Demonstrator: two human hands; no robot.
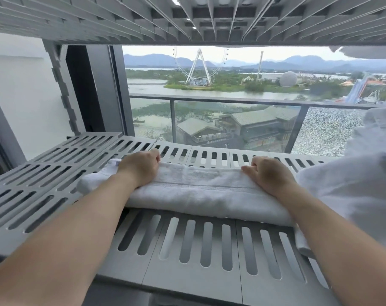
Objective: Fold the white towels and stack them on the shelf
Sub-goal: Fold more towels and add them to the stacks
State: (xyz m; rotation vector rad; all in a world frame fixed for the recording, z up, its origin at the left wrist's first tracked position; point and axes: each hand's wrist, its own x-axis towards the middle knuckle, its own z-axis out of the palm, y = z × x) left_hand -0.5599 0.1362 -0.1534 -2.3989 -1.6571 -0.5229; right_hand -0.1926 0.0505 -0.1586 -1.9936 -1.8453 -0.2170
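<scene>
A folded white towel [200,191] lies flat across the grey slatted shelf [187,250]. My left hand [141,166] rests on its far left part, fingers curled over the back edge. Over the far right part, my right hand [268,173] lies the same way, fingers curled down onto the cloth. Both forearms reach in from the near side. A pile of other white towels [353,191] sits at the right end of the shelf, touching the folded towel's right end.
Another slatted shelf [187,21] hangs close overhead, with white cloth [368,51] showing at its right edge. Behind the shelf stand a window, a balcony rail [231,100] and a grey shelf post [61,89] at the left.
</scene>
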